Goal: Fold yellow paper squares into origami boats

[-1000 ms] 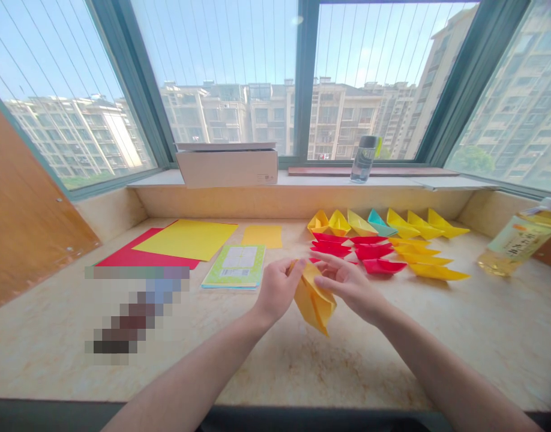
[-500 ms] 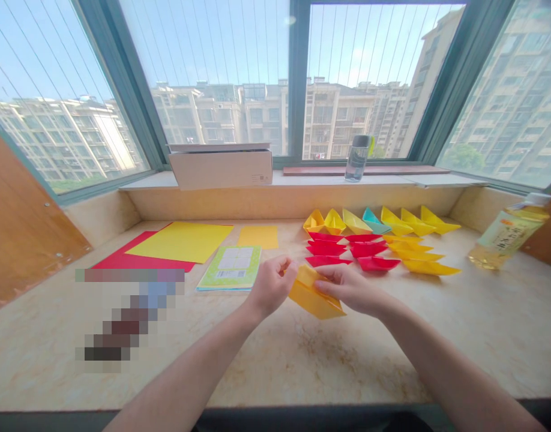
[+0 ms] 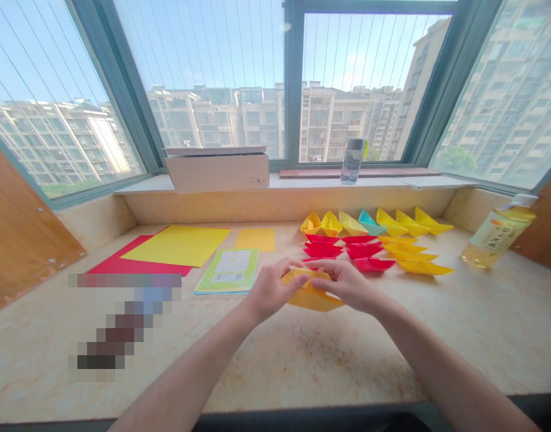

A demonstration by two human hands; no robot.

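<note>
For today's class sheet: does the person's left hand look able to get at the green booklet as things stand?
Probably yes. The left hand is right beside the green booklet, and nothing stands between them, though it is gripping the folded yellow paper.

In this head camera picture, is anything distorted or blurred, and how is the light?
Head view: wide-angle distortion makes the window frame lean; a pixelated patch hides part of the counter; bright daylight comes through the windows; the left hand, right hand and folded paper look fairly sharp.
</note>
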